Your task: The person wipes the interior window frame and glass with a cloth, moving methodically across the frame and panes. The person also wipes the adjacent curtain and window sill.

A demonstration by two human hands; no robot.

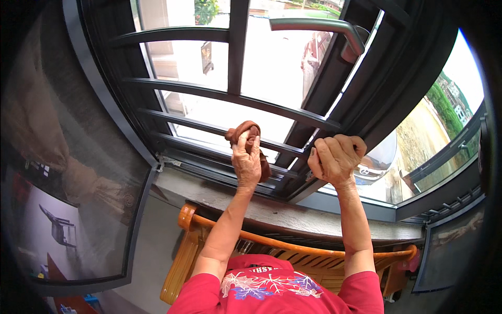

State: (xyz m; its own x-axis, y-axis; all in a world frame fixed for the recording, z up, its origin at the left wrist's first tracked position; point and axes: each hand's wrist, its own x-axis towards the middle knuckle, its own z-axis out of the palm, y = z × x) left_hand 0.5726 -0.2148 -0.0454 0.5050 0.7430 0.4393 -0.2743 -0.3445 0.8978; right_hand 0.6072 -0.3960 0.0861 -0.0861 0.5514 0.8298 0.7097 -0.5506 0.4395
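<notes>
My left hand (247,163) is closed on a crumpled brown cloth (243,129), pressing it against one of the dark horizontal window bars (201,125). A loose end of the cloth hangs down behind the wrist. Off to the right, my right hand (337,159) has its fingers curled over the dark upright window frame (319,180). Higher up, a metal window handle (319,24) is fixed to the same frame. Bright glass shows behind the bars.
A wooden bench (293,246) with a slatted back stands below the concrete sill (230,196). At the left, a dark-framed panel (99,220) stands swung inward and shows reflections. Outside, a parked car (379,159) is visible through the right-hand pane.
</notes>
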